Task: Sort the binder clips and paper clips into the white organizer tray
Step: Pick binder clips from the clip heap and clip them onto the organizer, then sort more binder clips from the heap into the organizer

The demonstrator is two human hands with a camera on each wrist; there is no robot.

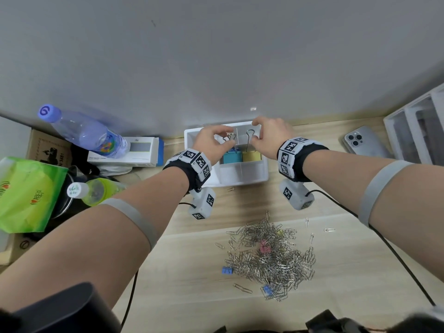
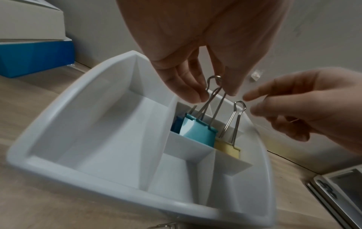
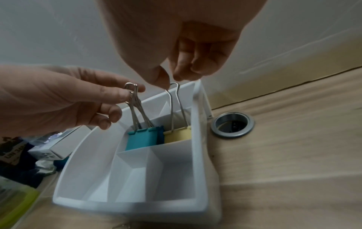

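Observation:
The white organizer tray (image 1: 242, 182) (image 2: 94, 124) (image 3: 125, 206) stands at the desk's back edge. My left hand (image 1: 227, 140) (image 2: 215, 93) (image 3: 133, 91) pinches the wire handles of a teal binder clip (image 1: 231, 156) (image 2: 197, 131) (image 3: 141, 139) standing in a back compartment beside a dark blue clip (image 3: 161, 133). My right hand (image 1: 253, 133) (image 2: 247, 103) (image 3: 170, 82) pinches the handle top of a yellow binder clip (image 1: 251, 156) (image 2: 227, 148) (image 3: 177, 134) in the adjacent compartment. A paper clip pile (image 1: 269, 255) with small pink (image 1: 265, 249) and blue binder clips (image 1: 227, 270) lies nearer me.
Left of the tray are a water bottle (image 1: 84, 131), a white box (image 1: 134, 151), a green bottle (image 1: 96, 191) and a green packet (image 1: 26, 193). A phone (image 1: 365, 140) and grey trays (image 1: 418, 126) sit at the right. A cable hole (image 3: 232, 124) is beside the tray.

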